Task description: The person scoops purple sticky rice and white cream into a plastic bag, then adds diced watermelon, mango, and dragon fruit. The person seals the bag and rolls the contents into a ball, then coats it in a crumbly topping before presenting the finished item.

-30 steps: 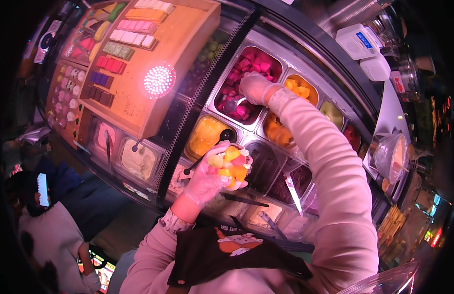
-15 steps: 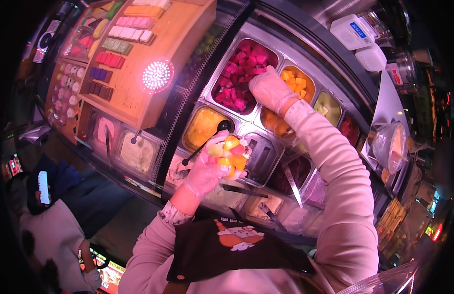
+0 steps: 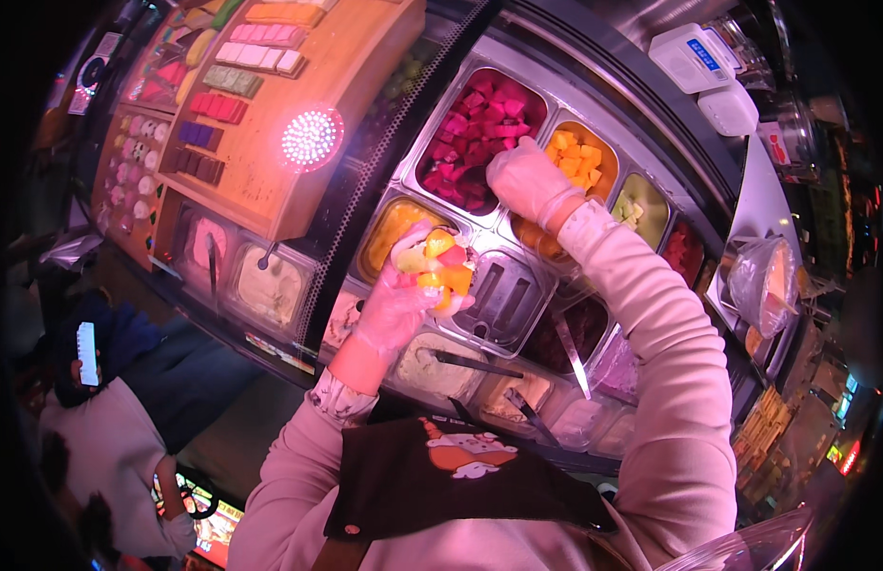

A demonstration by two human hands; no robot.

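Above the metal surface, toward its far left corner, the right hand in a translucent glove hangs at the near right corner of a deep pan of magenta fruit cubes. Its fingers are bunched together; whether they pinch anything cannot be told. One second ago this hand reached farther into the pan, over the middle of the cubes; now more of them show.

Near the surface's left edge, the left hand, also gloved, curls its fingers around a fruit-topped portion of yellow, orange and reddish chunks; the underside is hidden. Hand and portion have shifted farther from the person's body, now overlapping the near right corner of a yellow-filled pan. More of the slotted metal pan just beside them shows than before. Orange cubes lie just right of the right hand.
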